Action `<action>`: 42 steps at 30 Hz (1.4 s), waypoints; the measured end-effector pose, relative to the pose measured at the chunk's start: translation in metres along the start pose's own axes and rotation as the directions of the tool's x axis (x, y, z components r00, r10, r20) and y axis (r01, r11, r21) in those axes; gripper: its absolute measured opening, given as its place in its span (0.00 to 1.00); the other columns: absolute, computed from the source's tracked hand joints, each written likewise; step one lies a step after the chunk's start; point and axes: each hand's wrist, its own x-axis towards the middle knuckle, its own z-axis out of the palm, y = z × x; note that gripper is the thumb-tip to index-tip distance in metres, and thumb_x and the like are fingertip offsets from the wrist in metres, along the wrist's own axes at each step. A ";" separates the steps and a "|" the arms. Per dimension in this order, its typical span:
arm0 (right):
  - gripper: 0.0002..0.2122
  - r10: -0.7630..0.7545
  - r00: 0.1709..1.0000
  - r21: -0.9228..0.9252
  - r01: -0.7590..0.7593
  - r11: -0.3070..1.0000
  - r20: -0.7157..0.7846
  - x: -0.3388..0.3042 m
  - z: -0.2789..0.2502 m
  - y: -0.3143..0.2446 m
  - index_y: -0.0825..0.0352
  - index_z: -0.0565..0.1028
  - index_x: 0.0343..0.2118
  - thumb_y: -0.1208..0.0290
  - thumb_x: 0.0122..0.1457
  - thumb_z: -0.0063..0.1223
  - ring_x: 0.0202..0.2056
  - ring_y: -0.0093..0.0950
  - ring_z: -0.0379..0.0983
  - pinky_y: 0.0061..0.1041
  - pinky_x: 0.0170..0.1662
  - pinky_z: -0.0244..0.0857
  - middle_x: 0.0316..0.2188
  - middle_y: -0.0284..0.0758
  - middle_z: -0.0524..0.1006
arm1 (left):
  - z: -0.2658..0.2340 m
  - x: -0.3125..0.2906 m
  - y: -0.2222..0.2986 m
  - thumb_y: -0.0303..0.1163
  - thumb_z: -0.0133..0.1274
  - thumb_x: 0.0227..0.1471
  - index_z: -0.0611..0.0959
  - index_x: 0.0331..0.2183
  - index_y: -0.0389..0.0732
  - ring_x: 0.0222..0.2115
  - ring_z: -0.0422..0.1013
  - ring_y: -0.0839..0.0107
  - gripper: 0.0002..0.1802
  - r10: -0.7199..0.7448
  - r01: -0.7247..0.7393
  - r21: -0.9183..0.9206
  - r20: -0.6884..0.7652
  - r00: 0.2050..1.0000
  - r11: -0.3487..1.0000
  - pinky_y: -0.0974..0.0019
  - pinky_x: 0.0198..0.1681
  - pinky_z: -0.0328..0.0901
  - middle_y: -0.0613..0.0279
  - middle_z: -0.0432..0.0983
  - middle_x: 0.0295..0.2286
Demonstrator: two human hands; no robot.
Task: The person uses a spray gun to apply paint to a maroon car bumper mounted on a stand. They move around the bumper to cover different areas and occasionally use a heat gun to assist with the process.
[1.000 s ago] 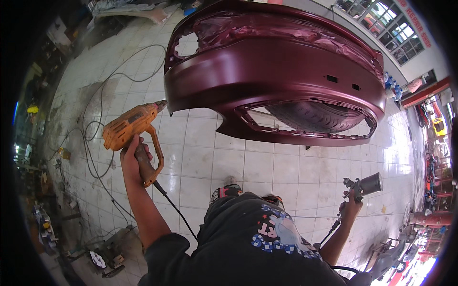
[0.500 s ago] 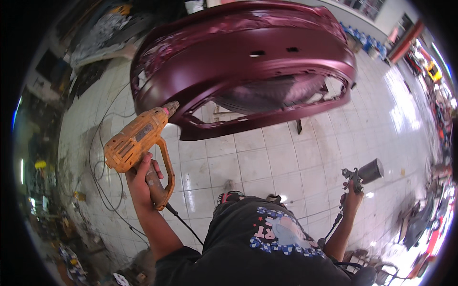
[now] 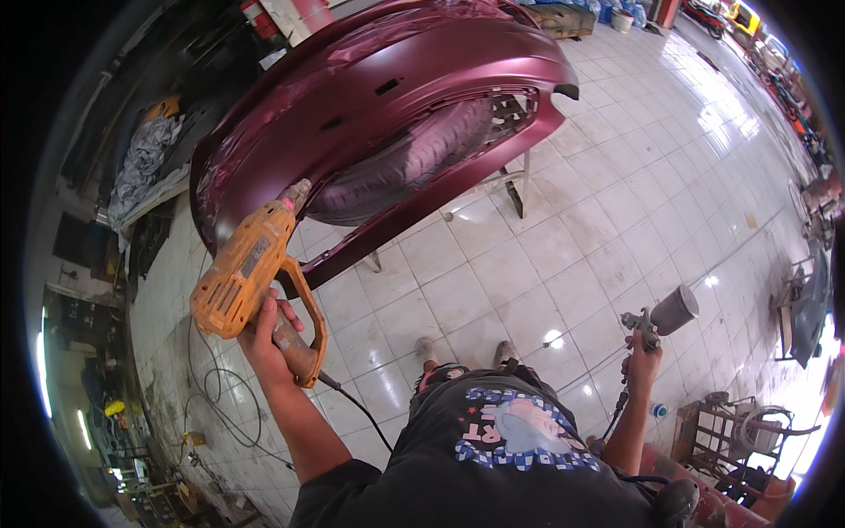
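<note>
My left hand (image 3: 271,339) is wrapped round the handle of an orange heat gun (image 3: 251,268), worn and stained. Its metal nozzle points up and away, overlapping the near left part of a dark maroon car bumper (image 3: 290,132); whether the two touch I cannot tell. A black tyre (image 3: 418,163) shows through the bumper's large opening. Out to the right, my right hand (image 3: 645,352) grips a spray gun (image 3: 641,324) with a grey cup (image 3: 676,310) tilted up to the right. A hose runs down from the spray gun along my forearm.
Metal stand legs (image 3: 515,195) hold the bumper above the white tiled floor (image 3: 493,264). A thin cable (image 3: 233,396) loops over the floor at left. A metal rack (image 3: 717,431) stands at lower right, and a crumpled grey cover (image 3: 145,163) lies at far left.
My view has turned, so the bumper now sits further left and more slanted. Both hands keep their tools, the heat gun still near the bumper's left side. More floor shows at right.
</note>
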 end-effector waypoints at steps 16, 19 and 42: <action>0.15 -0.079 0.982 -0.026 0.085 0.996 0.169 0.007 -0.008 -0.011 0.72 0.76 0.36 0.61 0.65 0.55 0.09 0.20 0.64 0.24 0.10 0.54 0.26 0.35 0.78 | 0.019 -0.105 -0.021 0.24 0.61 0.53 0.77 0.44 0.33 0.24 0.72 0.74 0.17 -0.183 0.144 0.181 0.225 0.957 0.973 0.68 0.25 0.69 0.62 0.75 0.29; 0.14 -0.082 0.975 -0.030 0.090 0.996 0.206 -0.010 0.000 -0.027 0.71 0.76 0.37 0.61 0.66 0.55 0.09 0.20 0.64 0.24 0.10 0.54 0.27 0.35 0.79 | -0.012 -0.106 -0.016 0.24 0.60 0.53 0.76 0.45 0.34 0.25 0.72 0.74 0.17 -0.177 0.137 0.224 0.167 0.970 0.965 0.68 0.25 0.69 0.61 0.75 0.31; 0.10 -0.132 0.911 -0.081 0.177 0.981 0.392 -0.160 0.021 -0.040 0.66 0.76 0.38 0.63 0.65 0.54 0.10 0.20 0.66 0.23 0.11 0.56 0.21 0.30 0.76 | -0.180 -0.098 -0.004 0.26 0.61 0.54 0.78 0.39 0.32 0.23 0.70 0.75 0.12 -0.007 0.070 0.234 -0.260 0.966 0.970 0.68 0.24 0.69 0.62 0.74 0.26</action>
